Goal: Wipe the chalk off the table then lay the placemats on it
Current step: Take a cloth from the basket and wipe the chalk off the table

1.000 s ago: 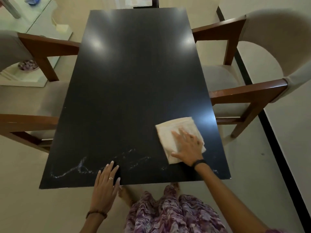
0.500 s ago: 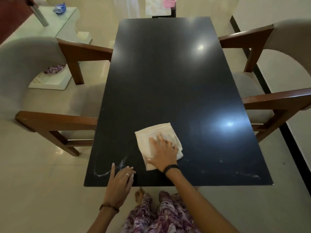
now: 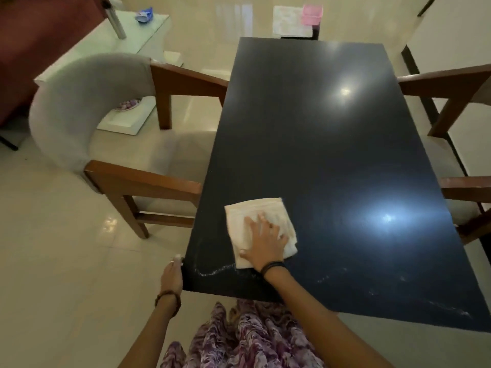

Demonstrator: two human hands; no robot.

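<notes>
- The chalk (image 3: 216, 270) that remains is a pale streak along the table's (image 3: 318, 155) near edge by the near-left corner, with fainter specks toward the near-right corner.
- A folded cloth (image 3: 245, 217) lies flat just beyond that streak; the right hand (image 3: 264, 245) presses it with fingers spread, likely to keep the whole pad rubbing.
- The left hand (image 3: 172, 276) rests against the near-left corner, apparently bracing; how its fingers lie I cannot tell.
- What may be the placemats (image 3: 291, 21) wait past the far edge.

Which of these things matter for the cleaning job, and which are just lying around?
Part of the job:
cloth under the right hand
chalk marks
black table
left hand at the table's corner

Just lying about:
armchair
metal bottle
pink box
</notes>
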